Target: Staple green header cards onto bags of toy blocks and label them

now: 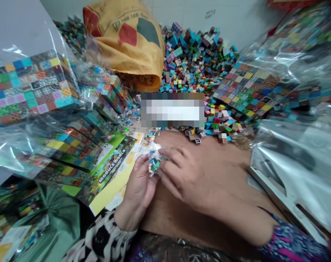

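Note:
Near the middle of the brown table (222, 163), my left hand (142, 182) is closed on a small clear packet (155, 163) with green, blue and white pieces inside. My right hand (181, 174) is at the packet's right side, its fingers bent and slightly blurred. Whether its fingertips grip the packet is hidden. Small colourful pieces (150, 138) lie just beyond the packet. To the left of my left hand are printed "MODULE WORLD" sheets (113, 165) and a yellow-edged sheet (107, 194).
A big heap of small cubes (198, 62) lies at the back, beside a yellow bag (127, 43). Clear bags of cube blocks (26, 87) stand left, another block (258, 89) right. A metal tool (285, 196) and plastic bags lie right; a green bag (56, 218) is lower left.

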`<state>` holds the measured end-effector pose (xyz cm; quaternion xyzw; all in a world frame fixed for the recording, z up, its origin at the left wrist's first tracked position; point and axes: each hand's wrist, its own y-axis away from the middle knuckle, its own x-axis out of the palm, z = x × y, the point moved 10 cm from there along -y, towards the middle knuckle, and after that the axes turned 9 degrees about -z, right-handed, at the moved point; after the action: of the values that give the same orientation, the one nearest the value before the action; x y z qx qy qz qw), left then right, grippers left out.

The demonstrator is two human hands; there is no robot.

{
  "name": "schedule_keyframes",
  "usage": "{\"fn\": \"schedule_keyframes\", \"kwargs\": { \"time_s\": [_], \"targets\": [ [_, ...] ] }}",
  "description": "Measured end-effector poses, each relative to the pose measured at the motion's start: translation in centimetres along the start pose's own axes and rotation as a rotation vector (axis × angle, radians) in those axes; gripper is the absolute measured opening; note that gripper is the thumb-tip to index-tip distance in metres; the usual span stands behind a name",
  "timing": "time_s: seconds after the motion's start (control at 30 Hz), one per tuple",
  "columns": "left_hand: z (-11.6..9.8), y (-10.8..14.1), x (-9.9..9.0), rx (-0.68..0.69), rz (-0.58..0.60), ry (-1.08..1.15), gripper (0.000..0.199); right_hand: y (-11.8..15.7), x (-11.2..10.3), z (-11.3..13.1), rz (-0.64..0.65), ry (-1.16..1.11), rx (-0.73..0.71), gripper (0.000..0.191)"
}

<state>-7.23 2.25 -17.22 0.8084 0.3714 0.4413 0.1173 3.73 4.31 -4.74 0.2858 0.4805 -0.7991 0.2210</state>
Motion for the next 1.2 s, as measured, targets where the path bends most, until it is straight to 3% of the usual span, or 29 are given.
{"fn": "schedule_keyframes", "kwargs": {
  "time_s": [0.1, 0.23, 0.33, 0.4, 0.53, 0.63, 0.77, 0.93, 1.0, 1.2],
  "targets": [
    [-0.4, 0.9, -0.1, 0.072, -0.005, 0.002, 0.016, 0.9, 1.8, 1.2, 0.012, 0.09, -0.056, 0.032],
    [-0.8, 2.0, -0.6, 0.095, 0.058, -0.1, 0.044, 1.2, 2.6, 0.3, 0.047, -0.002, 0.034, 0.028],
    [-0.8, 1.9, -1.7, 0.047, 0.027, -0.164, 0.058, 0.3, 3.8, -1.1, 0.268, -0.297, 0.11, 0.016],
    [-1.2, 1.6, -2.4, 0.03, -0.011, -0.175, 0.056, -0.7, 5.2, -3.2, 0.432, -0.323, 0.161, 0.016],
    [-2.8, 1.2, -3.1, 0.039, -0.049, -0.171, 0.053, -3.8, 7.5, -10.5, 0.421, 0.126, 0.282, 0.033],
    [-4.1, 1.0, -3.2, 0.051, -0.039, -0.106, 0.052, -4.9, 10.4, -12.7, 0.42, 0.248, 0.282, 0.041],
    [-4.6, 0.6, -4.1, -0.025, -0.057, -0.009, 0.046, -5.1, 11.8, -13.0, 0.438, 0.342, 0.222, 0.037],
    [-4.7, 0.3, -5.1, -0.117, -0.077, 0.059, 0.037, -5.0, 8.5, -13.2, 0.369, 0.439, 0.242, 0.04],
    [-4.8, 0.3, -5.3, -0.111, -0.092, 0.081, 0.038, -5.2, 8.2, -12.8, 0.361, 0.439, 0.239, 0.039],
    [-4.5, 1.1, -5.1, -0.122, -0.113, 0.064, 0.045, -5.6, 12.8, -11.8, 0.436, 0.366, 0.154, 0.033]
  ]
}}
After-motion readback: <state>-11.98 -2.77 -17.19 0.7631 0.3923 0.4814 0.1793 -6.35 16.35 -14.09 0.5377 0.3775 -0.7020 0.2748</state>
